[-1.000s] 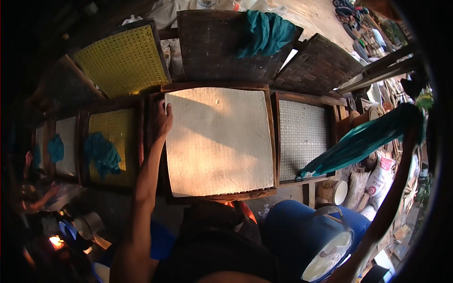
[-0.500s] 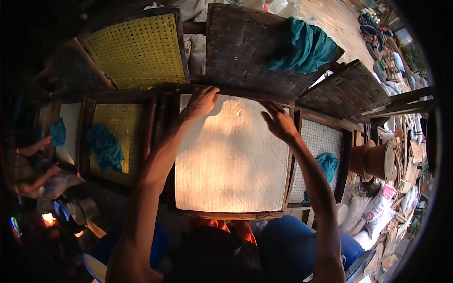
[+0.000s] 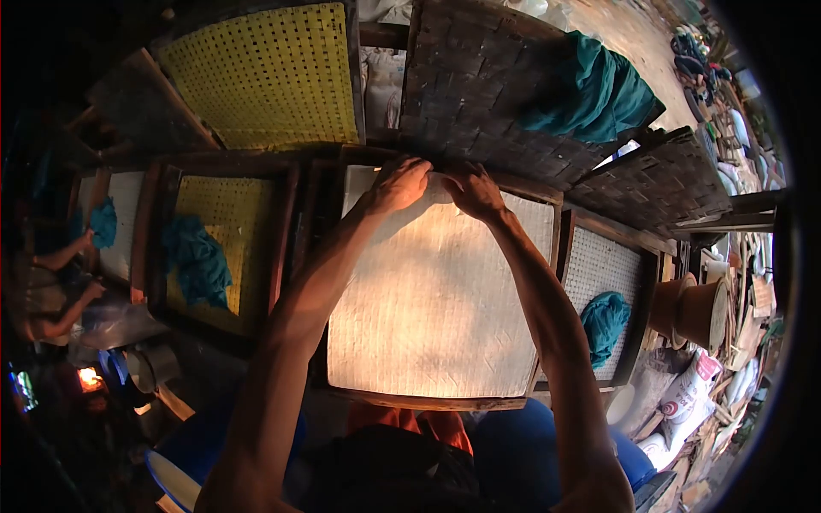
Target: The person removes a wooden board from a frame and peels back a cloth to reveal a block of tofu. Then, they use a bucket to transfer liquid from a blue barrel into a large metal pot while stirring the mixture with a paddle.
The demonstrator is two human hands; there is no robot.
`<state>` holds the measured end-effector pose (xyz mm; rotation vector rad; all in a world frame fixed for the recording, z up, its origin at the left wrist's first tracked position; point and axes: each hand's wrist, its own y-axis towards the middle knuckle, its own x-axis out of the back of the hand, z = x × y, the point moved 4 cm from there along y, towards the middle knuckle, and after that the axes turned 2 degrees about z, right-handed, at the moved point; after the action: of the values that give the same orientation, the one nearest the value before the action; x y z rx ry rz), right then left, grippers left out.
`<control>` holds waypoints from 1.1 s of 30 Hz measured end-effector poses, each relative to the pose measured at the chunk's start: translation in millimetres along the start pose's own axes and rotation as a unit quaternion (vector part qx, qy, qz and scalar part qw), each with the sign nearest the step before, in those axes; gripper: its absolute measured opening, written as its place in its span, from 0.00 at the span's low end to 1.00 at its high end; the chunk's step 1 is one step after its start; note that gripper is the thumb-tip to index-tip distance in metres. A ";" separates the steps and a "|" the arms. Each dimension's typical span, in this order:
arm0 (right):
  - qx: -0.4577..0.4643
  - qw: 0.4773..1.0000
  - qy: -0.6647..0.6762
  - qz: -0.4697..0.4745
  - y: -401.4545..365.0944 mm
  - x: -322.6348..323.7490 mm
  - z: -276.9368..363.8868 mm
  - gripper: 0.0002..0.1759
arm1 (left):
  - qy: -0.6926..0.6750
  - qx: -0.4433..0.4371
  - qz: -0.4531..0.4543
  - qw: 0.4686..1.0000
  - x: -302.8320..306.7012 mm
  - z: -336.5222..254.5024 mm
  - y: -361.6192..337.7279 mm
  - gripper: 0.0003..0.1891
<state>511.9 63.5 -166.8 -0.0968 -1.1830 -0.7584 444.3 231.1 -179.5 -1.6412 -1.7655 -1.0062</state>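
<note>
A large cream-coloured square sheet or slab (image 3: 436, 308), with a fine cloth-like texture, fills a wooden frame (image 3: 462, 403) in front of me. At the middle of its far edge, my left hand (image 3: 400, 185) is closed, fingers curled and thumb side inward. Close beside it, my right hand (image 3: 472, 193) has its fingers bent down at the same edge, in a pinch. The fingertips nearly meet. What they pinch, if anything, is too small and shaded to make out.
Left is a frame with yellow woven mesh (image 3: 244, 192) and a teal cloth (image 3: 195, 256); right, a frame with white mesh (image 3: 594, 235) and another teal cloth (image 3: 605, 325). Dark woven panels (image 3: 479, 77) lean behind. Another person's arms (image 3: 68, 248) work at far left. Blue barrels (image 3: 513, 445) stand below.
Both hands have come together at the middle of the far edge: the left moved right, the right moved left from near the far right corner. Its spread fingers have bent inward. The view shifted slightly.
</note>
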 end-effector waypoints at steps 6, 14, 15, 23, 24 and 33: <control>-0.173 0.962 0.061 0.204 3.3 11.8 6.4 0.17 | 0.057 -0.039 0.109 0.992 -2.9 4.2 8.4 0.13; -0.131 0.982 0.028 0.132 4.9 2.4 -0.8 0.20 | 0.028 -0.055 0.028 0.998 -9.1 -1.9 6.4 0.14; -0.141 0.974 0.020 0.177 6.7 0.9 -2.8 0.20 | 0.034 -0.058 0.015 0.998 -6.3 -6.6 5.6 0.13; -0.163 0.973 0.061 0.150 5.2 21.6 8.0 0.19 | 0.067 -0.051 0.043 0.996 1.8 -6.0 4.3 0.11; -0.160 0.973 0.063 0.152 1.2 24.4 6.1 0.19 | 0.047 -0.058 -0.029 0.997 18.8 -11.6 -1.8 0.12; -0.170 0.983 0.033 0.061 -41.7 52.2 -31.6 0.21 | -0.097 0.239 -0.263 0.930 47.4 89.5 -94.7 0.17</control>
<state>521.5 -7.2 -147.7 -0.4204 -0.9662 -0.8430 354.8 332.3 -210.3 -1.0083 -2.4257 -0.5496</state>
